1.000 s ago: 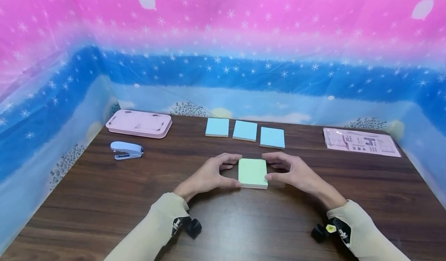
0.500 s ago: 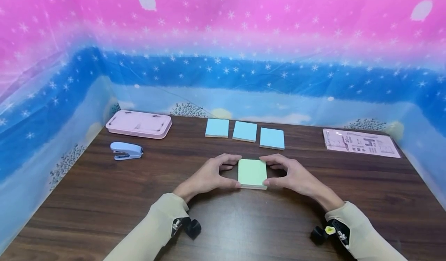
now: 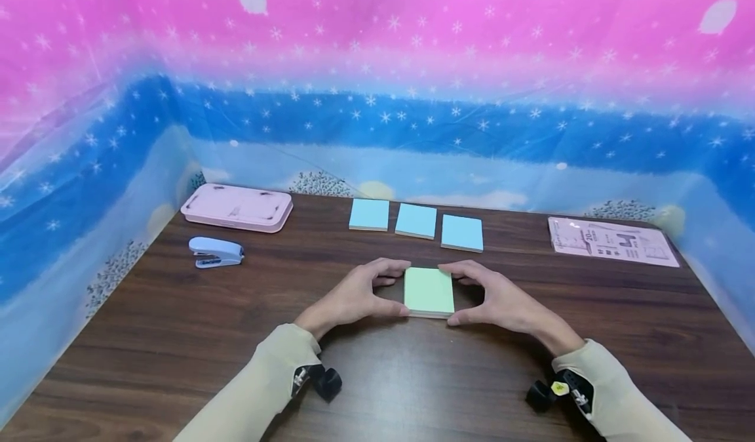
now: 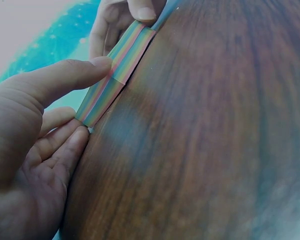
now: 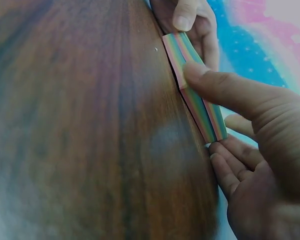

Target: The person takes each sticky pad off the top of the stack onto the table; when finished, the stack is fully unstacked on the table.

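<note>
Two stacked sticky note pads point(image 3: 428, 291) lie on the table in the head view, pale green on top, with striped rainbow edges in the left wrist view point(image 4: 117, 67). My left hand point(image 3: 362, 294) holds the stack's left side, thumb at the near corner and fingers at the far one. On the other side my right hand point(image 3: 501, 298) grips it likewise, its thumb on the near edge by the corner. In the right wrist view, the striped pad edges point(image 5: 196, 92) show between the right thumb point(image 5: 196, 74) and the fingers below.
Behind the hands, three light blue sticky note pads point(image 3: 369, 214) point(image 3: 415, 221) point(image 3: 462, 233) lie in a row. A pink tin case point(image 3: 236, 206) and a pale blue stapler point(image 3: 216, 252) sit on the left. A flat pink package point(image 3: 613, 240) lies at the back right.
My right thumb has shifted from the stack's right side to its near edge by the corner, and the right fingers have moved slightly left along the far edge. The left hand stays put.
</note>
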A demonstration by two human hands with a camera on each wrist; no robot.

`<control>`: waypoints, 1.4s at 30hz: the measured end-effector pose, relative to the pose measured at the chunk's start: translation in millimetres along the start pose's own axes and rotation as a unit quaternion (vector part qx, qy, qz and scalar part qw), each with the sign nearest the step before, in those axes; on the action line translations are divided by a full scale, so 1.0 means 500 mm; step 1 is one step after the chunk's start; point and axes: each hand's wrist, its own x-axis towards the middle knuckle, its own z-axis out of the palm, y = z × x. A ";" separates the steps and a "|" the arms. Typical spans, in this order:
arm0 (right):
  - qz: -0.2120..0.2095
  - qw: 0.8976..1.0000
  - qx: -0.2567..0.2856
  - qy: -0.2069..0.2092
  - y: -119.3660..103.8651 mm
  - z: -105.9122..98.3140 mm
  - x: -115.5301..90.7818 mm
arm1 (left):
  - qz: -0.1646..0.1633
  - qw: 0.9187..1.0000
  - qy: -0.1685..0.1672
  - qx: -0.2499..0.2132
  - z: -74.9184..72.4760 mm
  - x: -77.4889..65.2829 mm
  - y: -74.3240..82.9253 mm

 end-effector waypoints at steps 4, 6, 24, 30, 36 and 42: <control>-0.004 1.000 -0.010 -0.002 -0.001 0.000 0.001 | -0.004 1.000 -0.004 0.000 0.000 0.000 0.001; -0.003 1.000 -0.011 -0.002 -0.002 0.001 0.001 | -0.001 1.000 -0.002 0.000 -0.001 -0.001 0.002; 0.001 1.000 -0.015 0.003 -0.002 0.001 0.000 | 0.005 1.000 -0.007 0.000 -0.002 0.004 -0.009; -0.001 1.000 -0.013 0.007 -0.001 0.001 -0.002 | 0.008 1.000 -0.009 -0.001 -0.001 0.006 -0.006; -0.001 1.000 -0.015 0.011 -0.001 0.001 0.001 | 0.009 1.000 -0.008 0.001 -0.002 0.006 -0.005; 0.000 1.000 -0.019 0.013 -0.001 0.002 0.001 | 0.008 1.000 -0.011 0.005 -0.003 0.005 -0.003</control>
